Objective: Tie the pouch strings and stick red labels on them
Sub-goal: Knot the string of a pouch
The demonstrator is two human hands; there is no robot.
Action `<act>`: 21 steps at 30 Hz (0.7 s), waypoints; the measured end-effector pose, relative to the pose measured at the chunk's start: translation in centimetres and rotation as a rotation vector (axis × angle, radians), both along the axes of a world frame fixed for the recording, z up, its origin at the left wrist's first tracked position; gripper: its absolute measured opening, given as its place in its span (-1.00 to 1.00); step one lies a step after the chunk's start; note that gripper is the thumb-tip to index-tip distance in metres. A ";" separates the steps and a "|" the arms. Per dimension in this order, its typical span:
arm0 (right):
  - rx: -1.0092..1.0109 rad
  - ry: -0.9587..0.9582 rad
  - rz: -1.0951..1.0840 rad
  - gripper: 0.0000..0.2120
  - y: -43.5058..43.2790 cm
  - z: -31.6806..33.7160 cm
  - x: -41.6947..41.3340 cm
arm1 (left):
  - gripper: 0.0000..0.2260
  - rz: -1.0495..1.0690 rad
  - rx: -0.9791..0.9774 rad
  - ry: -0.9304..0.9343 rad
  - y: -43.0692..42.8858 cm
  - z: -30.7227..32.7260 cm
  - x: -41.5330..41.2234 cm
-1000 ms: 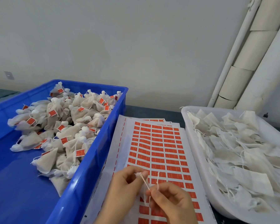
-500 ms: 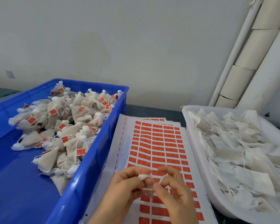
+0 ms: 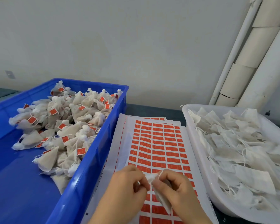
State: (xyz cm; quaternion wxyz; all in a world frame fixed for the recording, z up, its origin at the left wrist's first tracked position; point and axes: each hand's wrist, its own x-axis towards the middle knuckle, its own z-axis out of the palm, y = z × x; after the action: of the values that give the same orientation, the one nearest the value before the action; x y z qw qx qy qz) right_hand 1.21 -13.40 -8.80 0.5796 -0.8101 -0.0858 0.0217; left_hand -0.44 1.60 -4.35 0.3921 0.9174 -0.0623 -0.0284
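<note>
Two hands: the left hand (image 3: 128, 183) and the right hand (image 3: 176, 189) meet at the near edge of the bench (image 3: 152, 110), both closed on one pouch (image 3: 162, 199)
left hand grip: thumb and curled fingertips pinch the bunched white neck of the pouch from its left side
right hand grip: curled fingers pinch the same neck from the right, and a thin white string (image 3: 160, 174) loops beside the forefinger
pouch position: held above the near end of the label sheet (image 3: 124, 143); the pale body hangs tilted from the neck toward the near edge, partly hidden under the right palm
label sheet position: white, flat on the middle of the bench, running from the near edge toward the far edge, with rows of red labels (image 3: 157, 143); more sheets peek out beneath its far end
blue crate (image 3: 94, 151): on the left side of the bench, its right wall just beside the sheet's left edge
tied pouches (image 3: 63, 126): heaped in the far right part of the crate, necks bunched, many with a red label on the string
white tray (image 3: 199, 159): on the right side of the bench, its left rim just beside the sheet's right edge
flat pouches (image 3: 241, 151): fill the tray in a loose layer, strings trailing
wall (image 3: 119, 38): pale, behind the far edge
pipes (image 3: 249, 62): white, rising at the far right corner
</note>
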 end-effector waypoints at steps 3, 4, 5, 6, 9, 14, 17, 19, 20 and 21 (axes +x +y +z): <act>-0.031 -0.095 -0.114 -0.83 0.8 -0.6 -0.3 | -0.86 0.086 0.104 -0.164 -1.1 0.1 -0.2; -0.030 -0.121 -0.150 -0.83 1.0 -0.7 -0.4 | -0.84 0.114 0.122 -0.187 -1.4 0.0 -0.1; -0.023 -0.133 -0.172 -0.84 1.1 -0.8 -0.4 | -0.83 0.118 0.148 -0.200 -1.6 -0.2 0.0; -0.011 -0.126 -0.181 -0.85 1.2 -0.7 -0.3 | -0.83 0.122 0.176 -0.202 -1.7 -0.3 0.0; 0.096 -0.044 -0.169 -0.88 1.4 -0.6 -0.3 | -0.81 0.141 0.232 -0.219 -1.6 -0.8 0.2; 0.152 -0.001 -0.077 -0.82 1.9 -0.9 -0.6 | -0.74 0.074 0.313 -0.156 -1.3 -1.8 0.7; 0.130 -0.062 -0.092 -0.81 2.0 -1.1 -0.7 | -0.76 0.145 0.108 0.048 -1.4 -2.5 1.0; 0.083 -0.116 -0.124 -0.79 2.1 -1.2 -0.8 | -0.82 0.282 -0.392 0.325 -1.1 -2.8 1.5; 0.047 -0.151 -0.140 -0.80 2.2 -1.2 -0.9 | -0.87 0.302 -0.646 0.455 -0.9 -2.6 1.6; 0.019 -0.187 -0.155 -0.85 2.4 -1.2 -1.0 | -0.85 0.246 -0.825 0.517 -0.8 -2.7 1.5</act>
State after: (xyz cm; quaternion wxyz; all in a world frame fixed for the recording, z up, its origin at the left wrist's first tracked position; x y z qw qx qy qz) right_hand 0.17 -11.00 -10.00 0.5769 -0.8071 -0.0768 -0.0994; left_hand 1.10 0.81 -7.08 0.7253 0.6493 0.1396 -0.1813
